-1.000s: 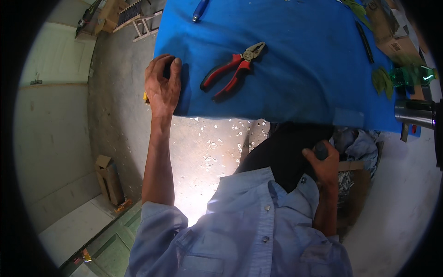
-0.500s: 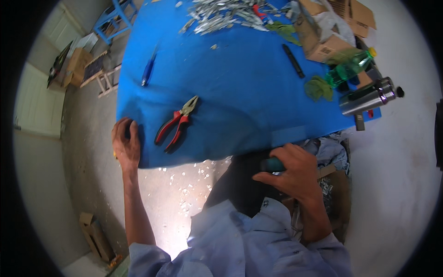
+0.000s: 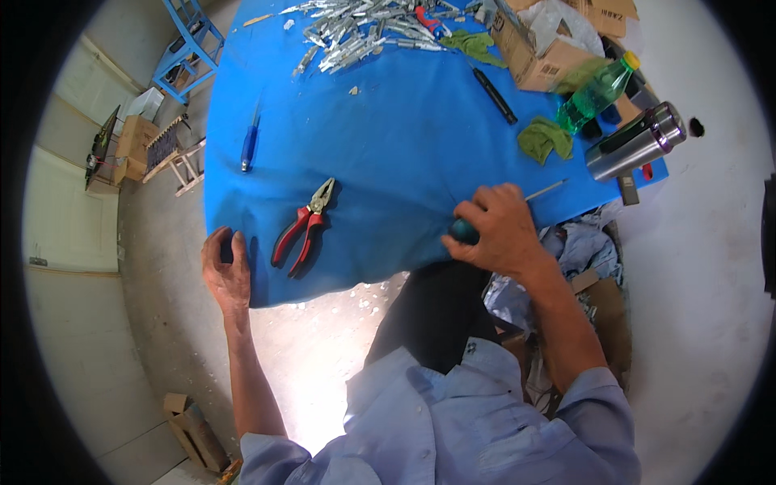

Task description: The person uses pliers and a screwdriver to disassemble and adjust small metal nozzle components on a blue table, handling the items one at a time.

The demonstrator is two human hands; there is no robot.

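My left hand (image 3: pixel 227 271) rests at the near-left corner of the blue-covered table (image 3: pixel 380 137), fingers curled; whatever lies within them is hidden. My right hand (image 3: pixel 505 234) is closed round the dark teal handle (image 3: pixel 466 232) of a screwdriver, its thin metal shaft (image 3: pixel 548 189) pointing right over the cloth near the front edge. Red-and-black pliers (image 3: pixel 288 246) lie a little right of my left hand, and a blue-handled screwdriver (image 3: pixel 250 145) lies farther back on the left.
Metal pieces (image 3: pixel 347 40) are heaped at the back. A black tool (image 3: pixel 495 95), green rags (image 3: pixel 546 139), cardboard box (image 3: pixel 540 66), green bottle (image 3: pixel 596 95) and steel flask (image 3: pixel 614 153) occupy the right side. A blue stool (image 3: pixel 182 56) and low folding chair (image 3: pixel 166 149) stand left.
My right hand has risen from my lap to above the table's front edge with the teal-handled screwdriver. The view has tilted, showing more of the tabletop. My left hand stays at the corner.
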